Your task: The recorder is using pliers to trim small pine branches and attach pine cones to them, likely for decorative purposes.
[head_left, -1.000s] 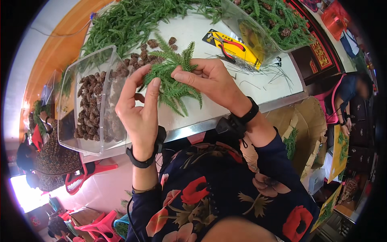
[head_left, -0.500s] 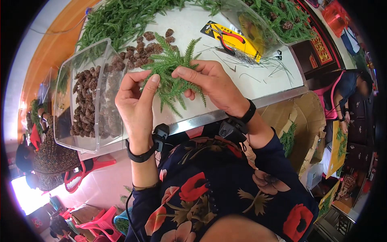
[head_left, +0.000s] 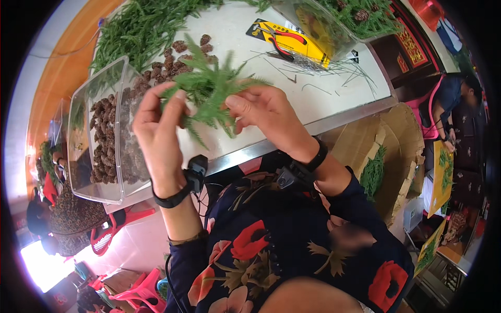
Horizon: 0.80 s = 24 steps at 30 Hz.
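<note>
A bunch of green artificial fir sprigs [head_left: 214, 88] is held up between my two hands over the near side of the white table, a little blurred by motion. My left hand [head_left: 159, 117] grips its left side, thumb against the fingers. From the right, my right hand [head_left: 263, 109] pinches the bunch with thumb and curled fingers. Behind it lie loose brown pine cones [head_left: 172, 65]. To the left, a clear plastic bin [head_left: 124, 151] lies tipped with many pine cones [head_left: 104, 141] in it.
Red-handled pliers [head_left: 284, 41] rest on a yellow card package [head_left: 313, 49], with thin green wires [head_left: 334, 73] nearby. Green sprigs [head_left: 135, 36] are heaped at the far left. Another clear bin [head_left: 344, 41] stands far right. A cardboard box [head_left: 391, 135] sits beside the table; a person [head_left: 449, 104] works beyond.
Both hands have shifted slightly left with the sprig bunch, which has turned and spread its fronds. The whole view has also shifted a little.
</note>
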Each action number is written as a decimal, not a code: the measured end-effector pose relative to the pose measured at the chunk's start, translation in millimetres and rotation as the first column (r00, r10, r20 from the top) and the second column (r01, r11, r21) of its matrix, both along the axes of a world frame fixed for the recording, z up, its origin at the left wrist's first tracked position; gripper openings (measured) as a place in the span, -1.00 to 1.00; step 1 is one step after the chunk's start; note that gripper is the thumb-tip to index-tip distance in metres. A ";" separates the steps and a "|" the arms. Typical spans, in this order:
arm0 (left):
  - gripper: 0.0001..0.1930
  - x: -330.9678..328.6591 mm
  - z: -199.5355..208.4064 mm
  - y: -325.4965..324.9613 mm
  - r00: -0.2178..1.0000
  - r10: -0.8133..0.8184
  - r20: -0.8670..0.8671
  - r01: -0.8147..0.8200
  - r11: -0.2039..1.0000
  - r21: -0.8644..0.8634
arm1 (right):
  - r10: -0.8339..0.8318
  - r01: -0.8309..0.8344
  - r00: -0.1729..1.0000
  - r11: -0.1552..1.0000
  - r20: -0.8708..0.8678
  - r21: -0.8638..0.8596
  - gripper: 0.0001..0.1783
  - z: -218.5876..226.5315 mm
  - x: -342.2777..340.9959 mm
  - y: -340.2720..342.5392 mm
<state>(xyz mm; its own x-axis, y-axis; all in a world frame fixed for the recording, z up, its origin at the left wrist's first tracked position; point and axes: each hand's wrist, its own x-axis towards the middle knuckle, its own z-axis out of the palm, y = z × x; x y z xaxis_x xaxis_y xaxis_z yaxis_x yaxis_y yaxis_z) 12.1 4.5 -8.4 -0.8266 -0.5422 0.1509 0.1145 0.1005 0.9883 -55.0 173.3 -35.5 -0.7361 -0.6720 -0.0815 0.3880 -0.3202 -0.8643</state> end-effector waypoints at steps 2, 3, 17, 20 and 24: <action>-0.82 -6.4 7.8 -4.6 1.000 0.023 0.019 -0.023 0.999 -0.030 | -0.085 0.102 0.975 0.992 -0.206 0.073 -0.78 -3.9 5.1 12.1; -0.81 -9.1 11.5 -6.2 0.998 0.058 0.029 -0.056 0.996 -0.062 | -0.117 0.154 0.944 0.983 -0.309 0.100 -0.80 -5.1 9.1 18.3; -0.80 -49.2 -49.4 6.5 0.921 0.188 0.342 0.236 0.428 -0.872 | -0.281 0.081 0.241 0.960 -0.929 -0.269 -0.81 78.2 54.8 39.5; -0.72 -43.7 -50.9 4.1 0.954 0.288 0.088 0.001 0.289 -0.957 | -0.260 0.097 0.238 0.965 -0.936 -0.243 -0.81 82.3 56.3 41.8; -0.67 -51.8 -52.1 15.8 0.953 0.279 0.121 0.057 0.228 -0.972 | -0.231 0.126 0.223 0.970 -0.947 -0.207 -0.81 83.8 57.7 54.2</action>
<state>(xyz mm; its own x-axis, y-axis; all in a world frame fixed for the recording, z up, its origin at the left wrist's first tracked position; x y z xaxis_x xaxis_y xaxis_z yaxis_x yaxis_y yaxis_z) -39.7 20.3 -60.6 -0.8633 -0.2136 0.4572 -0.1806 0.9768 0.1152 2.7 227.4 48.3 -0.3280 -0.4755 0.8163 -0.7891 -0.3371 -0.5135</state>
